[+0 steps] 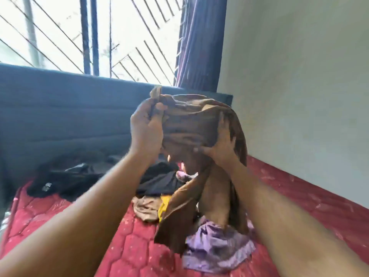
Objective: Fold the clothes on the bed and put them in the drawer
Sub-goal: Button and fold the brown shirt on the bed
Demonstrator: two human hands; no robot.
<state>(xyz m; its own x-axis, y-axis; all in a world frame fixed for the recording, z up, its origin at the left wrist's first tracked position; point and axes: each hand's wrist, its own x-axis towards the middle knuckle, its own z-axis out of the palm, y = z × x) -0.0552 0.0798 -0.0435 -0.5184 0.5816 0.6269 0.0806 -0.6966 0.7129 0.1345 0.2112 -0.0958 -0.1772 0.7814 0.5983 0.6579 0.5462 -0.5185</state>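
Both of my hands hold a brown garment (191, 124) up in the air above the bed. My left hand (146, 126) pinches its upper left edge. My right hand (221, 148) grips it lower on the right, partly covered by the cloth. The garment's loose ends hang down toward the red quilted mattress (129, 246). Under it lie a purple garment (215, 244), a tan one (146, 208), a yellow piece (164, 204) and dark clothes (159, 180). No drawer is in view.
A black garment (60, 182) lies at the left near the dark blue headboard (60, 108). Behind the headboard is a barred window (99, 33) with a purple curtain (199, 43). A pale wall (299, 96) runs along the bed's right side.
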